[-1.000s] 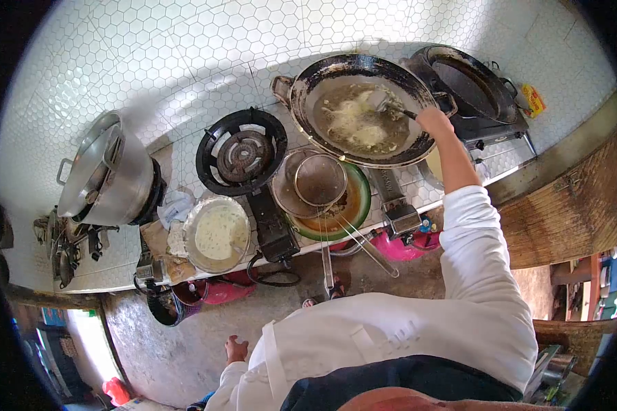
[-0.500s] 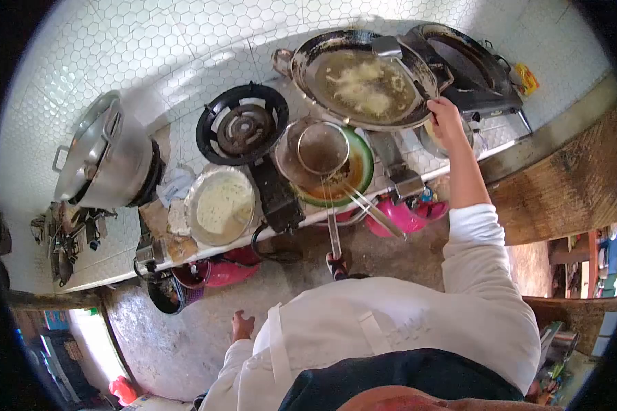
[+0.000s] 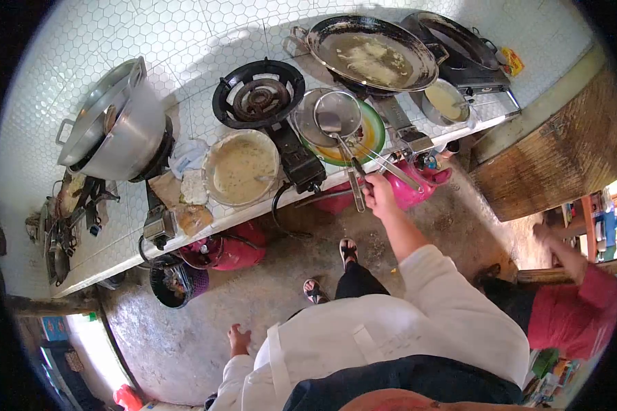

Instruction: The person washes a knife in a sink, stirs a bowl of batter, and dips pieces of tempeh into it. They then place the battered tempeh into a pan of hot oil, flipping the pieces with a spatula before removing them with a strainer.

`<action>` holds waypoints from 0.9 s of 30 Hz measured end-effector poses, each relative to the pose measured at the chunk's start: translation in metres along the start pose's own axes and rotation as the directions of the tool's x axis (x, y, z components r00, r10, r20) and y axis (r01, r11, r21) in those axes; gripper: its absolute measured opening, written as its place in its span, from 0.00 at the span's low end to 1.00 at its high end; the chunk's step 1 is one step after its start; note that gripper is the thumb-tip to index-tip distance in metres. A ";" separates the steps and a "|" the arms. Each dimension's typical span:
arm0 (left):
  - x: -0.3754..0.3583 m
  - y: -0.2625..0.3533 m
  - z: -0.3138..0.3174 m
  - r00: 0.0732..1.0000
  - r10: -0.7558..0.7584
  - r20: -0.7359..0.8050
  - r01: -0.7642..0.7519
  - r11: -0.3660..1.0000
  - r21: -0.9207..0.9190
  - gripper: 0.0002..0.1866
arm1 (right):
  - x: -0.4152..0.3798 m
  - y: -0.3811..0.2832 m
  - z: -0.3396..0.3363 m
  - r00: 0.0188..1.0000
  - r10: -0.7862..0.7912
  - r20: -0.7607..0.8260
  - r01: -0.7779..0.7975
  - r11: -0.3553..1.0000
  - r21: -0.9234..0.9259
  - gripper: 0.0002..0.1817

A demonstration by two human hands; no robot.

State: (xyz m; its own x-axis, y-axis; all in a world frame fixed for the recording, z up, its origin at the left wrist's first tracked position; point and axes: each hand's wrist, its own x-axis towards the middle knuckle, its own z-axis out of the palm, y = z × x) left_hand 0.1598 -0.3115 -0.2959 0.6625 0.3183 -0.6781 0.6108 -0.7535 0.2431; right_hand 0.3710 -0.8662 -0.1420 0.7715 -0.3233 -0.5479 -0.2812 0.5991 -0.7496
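My right hand (image 3: pixel 379 194) is closed round the dark handle of a spatula (image 3: pixel 330 123), whose blade rests in a round wire strainer (image 3: pixel 348 103) over a green-rimmed plate (image 3: pixel 373 130). The handles of the strainers stick out beside my hand. My left hand (image 3: pixel 238 340) hangs low over the floor, fingers apart and holding nothing. Up at the back, a large wok (image 3: pixel 315 41) holds oil with pale frying batter (image 3: pixel 373 60). A bowl of speckled batter (image 3: pixel 241 168) stands left of the strainers, and a small pot of yellowish liquid (image 3: pixel 445 101) is right of them.
A bare burner (image 3: pixel 259 99) and large metal pots (image 3: pixel 123 151) stand on the tiled counter's left part. A second dark pan (image 3: pixel 459 41) is at the back right. Pink gas cylinders (image 3: pixel 236 250) sit below. A person in a red shirt (image 3: pixel 569 315) is at the right.
My right hand and the spatula have moved from the wok down and left to the strainer. The view has shifted, and the person in red has come into view. My left hand still hangs low.
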 end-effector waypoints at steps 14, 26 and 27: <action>0.058 -0.129 0.041 0.986 0.157 0.060 -0.166 0.968 0.186 0.32 | 0.014 0.026 -0.025 0.872 -0.488 0.049 0.349 0.548 -0.760 0.24; 0.000 0.073 0.017 0.972 0.228 0.047 -0.233 0.952 0.197 0.31 | -0.059 -0.040 -0.226 0.983 -0.182 0.031 0.184 0.968 -0.173 0.15; -0.019 0.096 0.013 0.982 0.185 0.040 -0.189 0.964 0.190 0.32 | -0.062 -0.049 -0.247 0.976 0.014 0.215 -0.050 0.985 0.163 0.16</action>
State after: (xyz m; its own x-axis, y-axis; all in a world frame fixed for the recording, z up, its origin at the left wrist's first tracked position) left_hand 0.2000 -0.3970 -0.2690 0.7458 0.1502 -0.6490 0.3812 -0.8952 0.2309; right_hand 0.1959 -1.0566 -0.1629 0.8723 -0.1500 -0.4654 -0.2225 0.7257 -0.6510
